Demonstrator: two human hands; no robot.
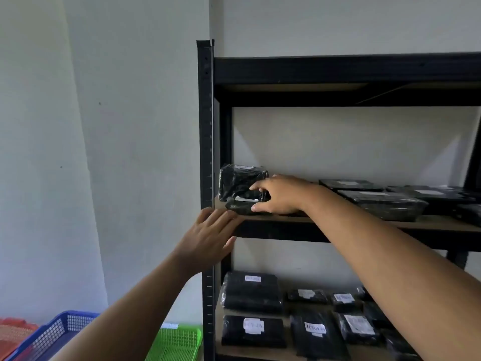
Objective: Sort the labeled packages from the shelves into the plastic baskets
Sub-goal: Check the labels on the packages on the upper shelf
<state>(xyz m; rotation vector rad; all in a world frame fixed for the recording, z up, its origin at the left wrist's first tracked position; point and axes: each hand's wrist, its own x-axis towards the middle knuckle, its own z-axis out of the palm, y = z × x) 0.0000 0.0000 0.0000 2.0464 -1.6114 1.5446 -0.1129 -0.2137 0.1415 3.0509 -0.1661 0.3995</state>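
Observation:
A black metal shelf unit holds black wrapped packages with white labels. At the left end of the upper shelf, a small flat package lies in front of a bulkier black package. My right hand grips the small flat package, thumb below and fingers above. My left hand rests with straight fingers on the shelf's front edge just below it. Three plastic baskets stand on the floor at lower left: orange, blue, green.
More flat black packages lie along the upper shelf to the right. The lower shelf carries several labeled packages, such as a large one. A white wall stands left of the unit.

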